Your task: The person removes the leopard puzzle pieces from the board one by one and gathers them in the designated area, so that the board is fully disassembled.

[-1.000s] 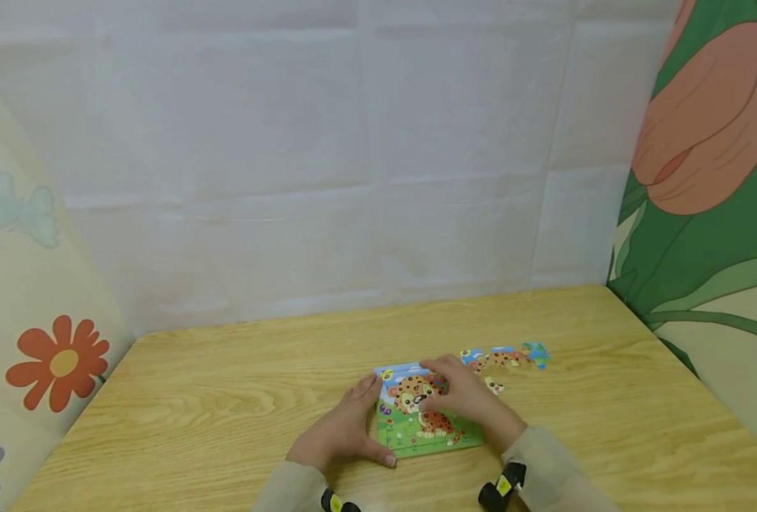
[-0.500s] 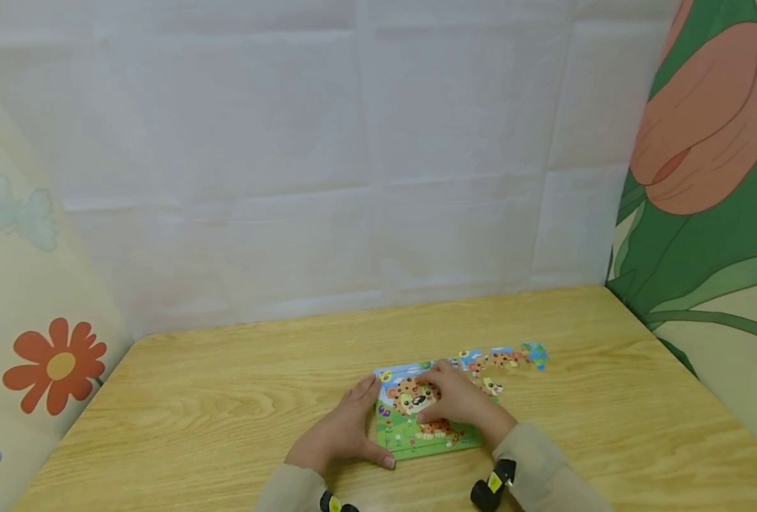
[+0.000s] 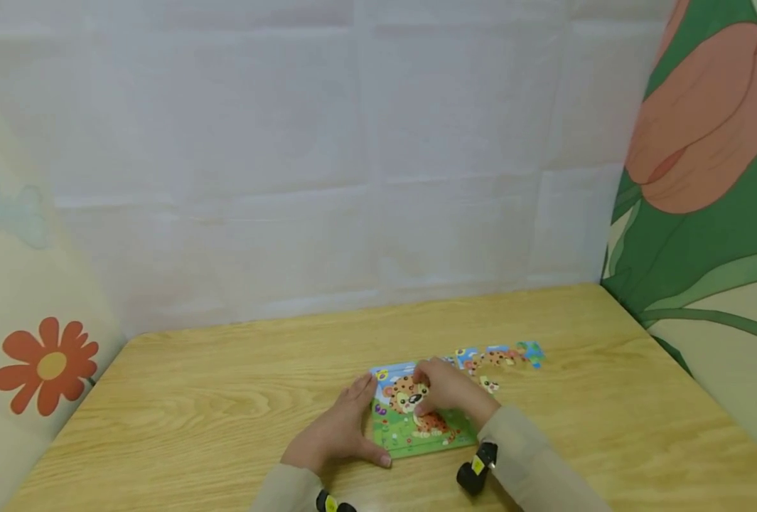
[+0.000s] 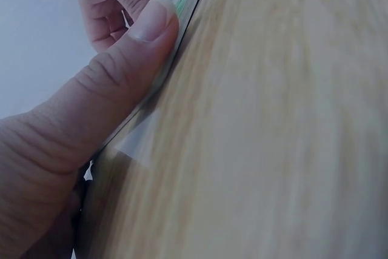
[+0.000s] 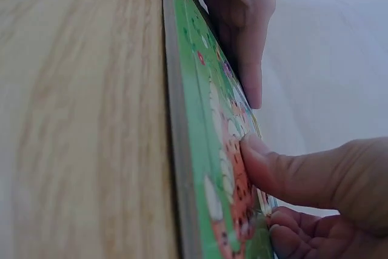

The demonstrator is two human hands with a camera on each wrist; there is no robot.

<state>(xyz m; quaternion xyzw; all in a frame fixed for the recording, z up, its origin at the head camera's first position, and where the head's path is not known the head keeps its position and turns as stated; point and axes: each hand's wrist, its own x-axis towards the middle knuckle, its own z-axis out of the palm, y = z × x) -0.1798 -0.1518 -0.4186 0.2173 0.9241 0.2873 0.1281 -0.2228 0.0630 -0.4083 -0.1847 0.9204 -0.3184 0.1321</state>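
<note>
Wood-grain table (image 3: 224, 398), pale sheet (image 3: 276, 142) behind. Puzzle board (image 3: 396, 434) lies flat just right of left hand (image 3: 336, 430), spread against its left edge. Right hand (image 3: 453, 390) arches over it; can't tell if pinching. Loose pieces (image 3: 500, 357) nearer right hand.

Wooden table (image 3: 224, 398), white backdrop (image 3: 276, 142), floral walls (image 3: 723, 142)

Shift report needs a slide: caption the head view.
Left hand at the edge of a spotted-cat puzzle, right hand touching its picture, more pieces on the table at right.
</note>
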